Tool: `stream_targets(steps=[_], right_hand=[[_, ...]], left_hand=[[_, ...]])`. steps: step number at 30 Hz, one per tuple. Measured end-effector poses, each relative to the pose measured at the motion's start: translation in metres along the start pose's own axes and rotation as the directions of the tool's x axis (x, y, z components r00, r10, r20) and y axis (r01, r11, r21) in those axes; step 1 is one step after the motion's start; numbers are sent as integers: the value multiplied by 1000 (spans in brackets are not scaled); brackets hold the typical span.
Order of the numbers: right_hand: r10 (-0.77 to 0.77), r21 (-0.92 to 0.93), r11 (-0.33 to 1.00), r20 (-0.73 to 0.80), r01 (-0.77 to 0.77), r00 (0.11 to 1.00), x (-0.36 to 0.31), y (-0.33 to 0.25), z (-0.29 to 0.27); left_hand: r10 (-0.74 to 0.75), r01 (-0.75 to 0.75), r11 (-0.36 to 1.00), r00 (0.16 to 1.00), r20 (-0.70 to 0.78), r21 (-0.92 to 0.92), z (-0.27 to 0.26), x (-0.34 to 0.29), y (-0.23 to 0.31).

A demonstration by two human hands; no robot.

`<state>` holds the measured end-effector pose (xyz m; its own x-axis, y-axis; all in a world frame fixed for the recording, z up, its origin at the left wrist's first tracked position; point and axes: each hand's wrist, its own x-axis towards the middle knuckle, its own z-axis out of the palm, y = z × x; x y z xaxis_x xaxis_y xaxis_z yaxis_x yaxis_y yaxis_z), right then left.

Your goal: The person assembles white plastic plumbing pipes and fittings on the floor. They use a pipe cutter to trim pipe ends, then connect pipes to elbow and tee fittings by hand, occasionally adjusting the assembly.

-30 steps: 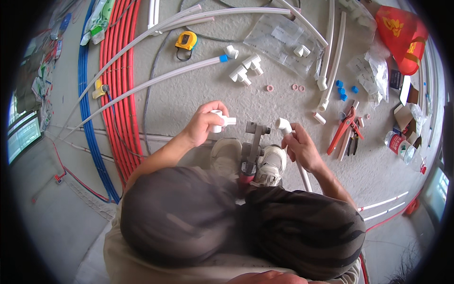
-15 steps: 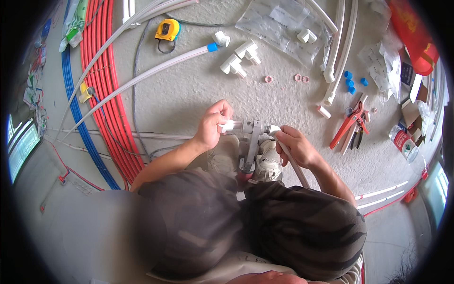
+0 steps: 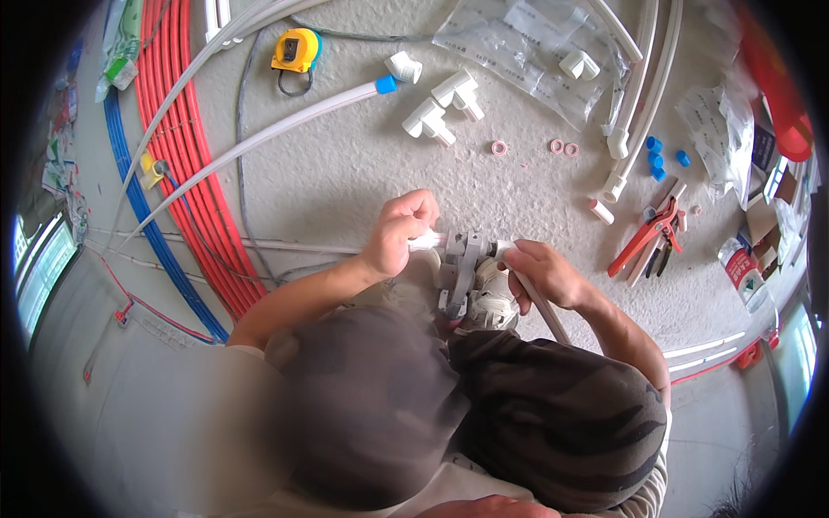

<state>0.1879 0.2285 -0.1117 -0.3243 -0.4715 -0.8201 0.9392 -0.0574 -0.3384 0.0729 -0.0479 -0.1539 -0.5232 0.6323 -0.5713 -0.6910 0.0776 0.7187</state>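
Thumb and fingers of the left hand (image 3: 399,239) pinch a white fitting (image 3: 421,243) at nine o'clock of the grey tool head (image 3: 468,250), its end touching or almost touching that side; how far it is seated I cannot tell. At three o'clock, the right hand (image 3: 546,273) has its fingers wrapped around a white pipe (image 3: 544,309) near its upper end, which meets the opposite side behind the fingertips, while the length slants toward five o'clock. The tool stands between two pale shoes, the right shoe (image 3: 492,304) at five o'clock and close beside it. If the tool is a heater, as its shape suggests, fingers this near could be burned by a slip, and a shoe nudging it could tip it. Uneven pushing from the two sides might twist the head or seat the plastic crookedly; the pipe's trailing length could lever its end askew. White tees (image 3: 428,121) lie toward twelve, red-handled cutters (image 3: 643,239) well out at three.
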Motion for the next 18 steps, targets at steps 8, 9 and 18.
stream_targets(steps=[8, 9, 18], right_hand=[[68, 48, 997, -58, -65, 996, -1, -2, 14], [80, 65, 995, -85, -75, 993, -1, -2, 16], [109, 76, 992, -92, -102, 990, 1, 1, 9]], left_hand=[[-7, 6, 999, 1000, 10, 44, -1, 7, 3], [-5, 5, 1000, 1000, 9, 28, 0, 7, 3], [12, -13, 999, 1000, 14, 32, 11, 10, 1]])
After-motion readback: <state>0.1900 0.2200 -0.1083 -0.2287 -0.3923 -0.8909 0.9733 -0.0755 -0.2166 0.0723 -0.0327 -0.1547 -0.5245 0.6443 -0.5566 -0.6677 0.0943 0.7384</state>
